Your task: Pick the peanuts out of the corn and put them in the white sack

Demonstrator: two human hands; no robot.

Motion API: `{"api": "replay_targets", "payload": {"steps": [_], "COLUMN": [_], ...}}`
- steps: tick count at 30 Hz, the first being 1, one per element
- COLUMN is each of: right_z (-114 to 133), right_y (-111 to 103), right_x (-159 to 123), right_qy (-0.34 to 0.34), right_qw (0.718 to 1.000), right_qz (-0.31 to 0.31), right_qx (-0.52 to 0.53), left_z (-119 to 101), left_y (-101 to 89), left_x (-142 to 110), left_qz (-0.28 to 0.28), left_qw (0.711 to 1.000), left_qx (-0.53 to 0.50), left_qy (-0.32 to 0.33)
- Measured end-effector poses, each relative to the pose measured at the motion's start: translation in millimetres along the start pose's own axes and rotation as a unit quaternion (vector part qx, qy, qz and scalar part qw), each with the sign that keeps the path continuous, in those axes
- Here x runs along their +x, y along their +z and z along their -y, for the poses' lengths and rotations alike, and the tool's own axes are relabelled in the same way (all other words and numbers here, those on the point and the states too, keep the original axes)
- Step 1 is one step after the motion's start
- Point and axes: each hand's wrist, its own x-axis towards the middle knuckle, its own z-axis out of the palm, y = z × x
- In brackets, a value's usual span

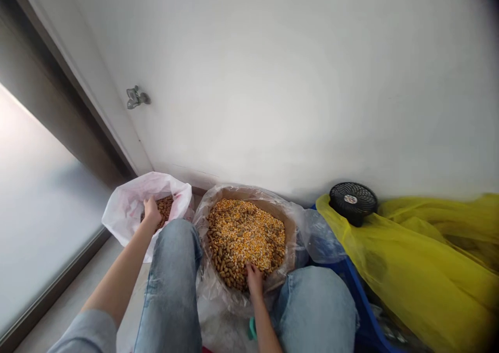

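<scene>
My left hand (152, 211) reaches into a white plastic bag (122, 207) at the left, over a heap of shelled-looking brown nuts or peanuts (165, 207). Its fingertips are mostly hidden, so its grip does not show. Between my knees stands a clear plastic-lined sack (290, 228) full of yellow corn kernels (245, 228) mixed with unshelled peanuts (230, 270). At the near edge of that mix, my right hand (254, 279) has its fingers pinched together down at the surface. What lies between those fingers is too small to make out.
A small black fan (353, 199) rests on yellow mesh netting (413, 259) at the right, above a blue crate (364, 303). A metal tap (136, 97) sticks out of the white wall. Frosted glass (42, 202) borders the left side. Something green (252, 328) lies below the sack.
</scene>
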Motion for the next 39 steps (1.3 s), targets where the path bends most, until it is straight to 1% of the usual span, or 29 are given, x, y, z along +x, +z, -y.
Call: {"api": "replay_targets", "payload": {"steps": [2, 3, 4, 5, 6, 7, 8, 9, 10, 12, 13, 15, 16, 17, 18, 20, 22, 23, 25, 27, 31, 33, 36, 39], "right_z": [3, 4, 5, 6, 7, 8, 8, 9, 9, 9, 9, 11, 12, 14, 16, 22, 29, 32, 38, 43, 50, 51, 51, 51], "right_y": [0, 0, 0, 0, 1, 1, 1, 1, 1, 1, 0, 0, 0, 0, 1, 5, 10, 12, 15, 18, 22, 23, 24, 23], "right_x": [-1, -1, -1, -1, -1, -1, -1, 0, 0, -1, -2, -6, -9, -14, -19, -31, -43, -49, -57, -63, -70, -72, -74, -74], "right_qy": [0.022, 0.035, 0.045, 0.053, 0.058, 0.061, 0.063, 0.062, 0.060, 0.050, 0.042, 0.028, 0.019, 0.005, -0.012, -0.053, -0.083, -0.089, -0.096, -0.105, -0.140, -0.161, -0.174, -0.187], "right_qw": [0.999, 0.997, 0.996, 0.995, 0.994, 0.994, 0.994, 0.994, 0.994, 0.995, 0.995, 0.996, 0.997, 0.997, 0.998, 0.998, 0.994, 0.991, 0.987, 0.986, 0.982, 0.978, 0.975, 0.974], "right_qz": [0.016, 0.021, 0.023, 0.023, 0.022, 0.021, 0.021, 0.020, 0.017, 0.011, 0.007, -0.005, -0.012, -0.017, -0.014, 0.020, 0.075, 0.100, 0.127, 0.133, 0.122, 0.127, 0.136, 0.124], "right_qx": [0.042, 0.059, 0.072, 0.080, 0.085, 0.087, 0.089, 0.090, 0.090, 0.088, 0.085, 0.079, 0.075, 0.069, 0.059, 0.033, 0.011, 0.005, -0.001, -0.010, -0.029, -0.029, -0.033, -0.038], "left_z": [4, 5, 7, 11, 17, 28, 43, 63, 87, 142, 169, 215, 232, 244, 251, 256, 255, 254, 256, 261, 268, 269, 267, 268], "left_y": [13.6, 22.0, 30.7, 38.8, 45.6, 50.6, 53.1, 52.7, 49.0, 32.5, 20.7, -5.3, -17.4, -27.6, -35.3, -42.1, -40.8, -39.2, -37.6, -39.7, -48.0, -50.0, -50.5, -50.3], "left_x": [-21, -36, -53, -72, -92, -111, -129, -144, -156, -171, -174, -176, -176, -175, -173, -170, -167, -166, -166, -168, -170, -170, -168, -166], "left_qz": [0.001, 0.020, 0.061, 0.115, 0.159, 0.188, 0.205, 0.211, 0.213, 0.207, 0.198, 0.165, 0.138, 0.118, 0.110, 0.105, 0.109, 0.110, 0.106, 0.094, 0.068, 0.068, 0.069, 0.074], "left_qw": [1.000, 1.000, 0.998, 0.993, 0.987, 0.981, 0.977, 0.974, 0.969, 0.950, 0.944, 0.945, 0.944, 0.942, 0.942, 0.943, 0.943, 0.942, 0.937, 0.932, 0.928, 0.927, 0.923, 0.918], "left_qx": [0.015, 0.019, 0.013, -0.005, -0.026, -0.044, -0.053, -0.046, -0.025, 0.033, 0.063, 0.102, 0.108, 0.105, 0.090, 0.051, 0.015, 0.000, -0.027, -0.041, -0.042, -0.046, -0.065, -0.084], "left_qy": [-0.004, -0.006, -0.004, 0.005, 0.015, 0.008, -0.019, -0.065, -0.124, -0.232, -0.256, -0.263, -0.278, -0.296, -0.304, -0.310, -0.313, -0.317, -0.333, -0.347, -0.365, -0.367, -0.373, -0.381]}}
